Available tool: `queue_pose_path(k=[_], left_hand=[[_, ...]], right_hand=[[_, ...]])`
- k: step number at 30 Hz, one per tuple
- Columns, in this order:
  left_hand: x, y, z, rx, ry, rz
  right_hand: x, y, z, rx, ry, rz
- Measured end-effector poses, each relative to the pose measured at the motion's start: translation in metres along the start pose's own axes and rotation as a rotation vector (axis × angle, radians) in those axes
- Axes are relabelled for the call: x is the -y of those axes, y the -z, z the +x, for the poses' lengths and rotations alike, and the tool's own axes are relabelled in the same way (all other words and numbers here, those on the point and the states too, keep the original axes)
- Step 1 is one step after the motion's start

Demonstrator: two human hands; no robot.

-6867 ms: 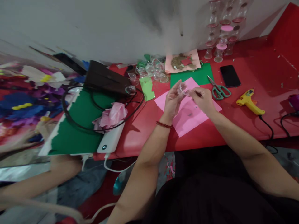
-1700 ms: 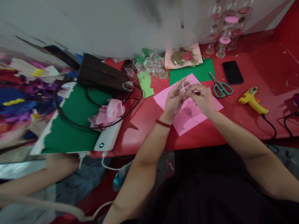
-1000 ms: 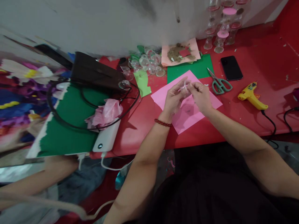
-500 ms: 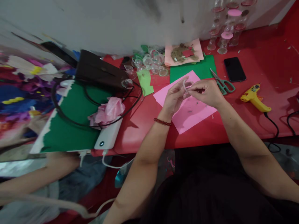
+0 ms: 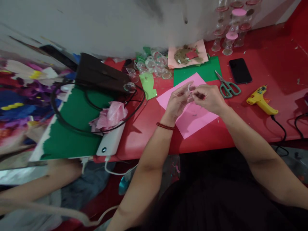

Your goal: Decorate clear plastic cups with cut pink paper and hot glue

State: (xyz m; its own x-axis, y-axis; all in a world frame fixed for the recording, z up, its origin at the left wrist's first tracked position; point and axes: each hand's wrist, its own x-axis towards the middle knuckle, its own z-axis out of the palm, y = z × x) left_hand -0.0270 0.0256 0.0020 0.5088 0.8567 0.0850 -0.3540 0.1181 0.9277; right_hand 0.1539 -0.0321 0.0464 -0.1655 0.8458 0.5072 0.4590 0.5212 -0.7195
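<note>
My left hand [image 5: 176, 102] and my right hand [image 5: 209, 98] meet above a pink paper sheet [image 5: 192, 117] on the red table [image 5: 252, 125]. Between their fingertips is a small clear plastic cup [image 5: 189, 89]. The left hand's fingers curl around it from the left. The right hand pinches at its rim from the right. A red bead bracelet [image 5: 165, 126] is on my left wrist. What is inside the cup, if anything, is too small to make out.
Green-handled scissors [image 5: 226, 87], a black phone [image 5: 240, 70] and a yellow glue gun [image 5: 261, 102] lie to the right. Clear cups [image 5: 154, 64], green paper [image 5: 204, 71] and bottles [image 5: 228, 35] sit behind. A green board [image 5: 72, 134], cables, pink tissue [image 5: 110, 117] and a power bank [image 5: 109, 142] lie left. Another person's arm [image 5: 36, 187] is at lower left.
Both hands stay together on the clear cup over the pink sheet, turning it slightly. The view has shifted a little; nothing else on the table has moved.
</note>
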Motion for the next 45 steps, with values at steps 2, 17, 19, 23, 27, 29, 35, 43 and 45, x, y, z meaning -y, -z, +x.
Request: queue_pose_path(k=[2,17,19,23,27,29,35,43,45], left_hand=[[-0.002,-0.001,-0.001,0.001,-0.016,-0.002],[-0.005,0.001,0.002,-0.086,-0.067,-0.094],[-0.005,-0.001,0.002,-0.089,-0.061,-0.113],[-0.003,-0.006,0.001,-0.081,-0.031,-0.133],[-0.001,-0.01,0.0,-0.074,-0.019,-0.129],[0.0,-0.011,-0.001,-0.065,-0.03,-0.112],[0.005,-0.014,-0.001,-0.042,-0.057,-0.085],[0.002,-0.01,0.001,-0.073,-0.133,-0.06],[0.002,-0.009,0.0,-0.078,-0.14,-0.056]], right_hand=[[0.0,-0.004,0.0,-0.018,-0.053,0.053],[-0.007,-0.012,-0.002,-0.141,-0.003,0.097],[-0.007,-0.014,-0.003,-0.135,0.022,0.082],[-0.009,-0.018,-0.003,-0.156,0.004,0.111],[-0.012,-0.021,-0.003,-0.165,-0.053,0.154],[-0.015,-0.024,-0.004,-0.178,-0.095,0.158],[-0.017,-0.028,-0.004,-0.278,-0.193,0.21],[-0.003,-0.011,-0.002,-0.108,-0.23,0.396],[0.0,-0.011,-0.003,-0.066,-0.279,0.419]])
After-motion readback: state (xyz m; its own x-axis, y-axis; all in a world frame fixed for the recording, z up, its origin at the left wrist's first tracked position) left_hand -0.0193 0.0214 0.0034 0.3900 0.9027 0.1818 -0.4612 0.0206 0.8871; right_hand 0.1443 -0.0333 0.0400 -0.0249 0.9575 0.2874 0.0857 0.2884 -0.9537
